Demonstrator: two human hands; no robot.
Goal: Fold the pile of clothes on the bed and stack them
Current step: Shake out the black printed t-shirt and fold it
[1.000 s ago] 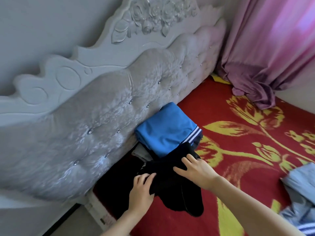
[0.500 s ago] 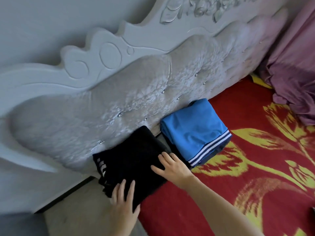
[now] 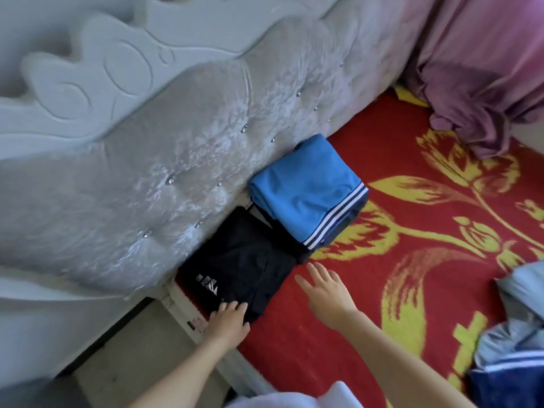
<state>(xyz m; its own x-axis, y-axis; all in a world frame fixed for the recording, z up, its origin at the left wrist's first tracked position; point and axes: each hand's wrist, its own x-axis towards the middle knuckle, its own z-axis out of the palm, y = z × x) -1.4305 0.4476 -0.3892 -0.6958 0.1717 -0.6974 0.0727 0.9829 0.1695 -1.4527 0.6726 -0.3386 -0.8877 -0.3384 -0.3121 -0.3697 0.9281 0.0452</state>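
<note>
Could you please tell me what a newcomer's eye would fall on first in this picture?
The red bedspread with yellow flowers fills the right half. Against the grey headboard lie a folded blue garment and, beside it at the bed's edge, a folded black garment. The left hand touches the black one's near corner, and the right hand hovers open over the bedspread.

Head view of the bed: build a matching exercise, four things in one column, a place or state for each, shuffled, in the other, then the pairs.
1 black garment
2 blue garment
3 left hand
4 right hand

A white stripes along one edge
B fingers on the black garment's near edge
C white print, beside the headboard
D open above the red cover, holding nothing

Pairs: 1-C, 2-A, 3-B, 4-D
</note>
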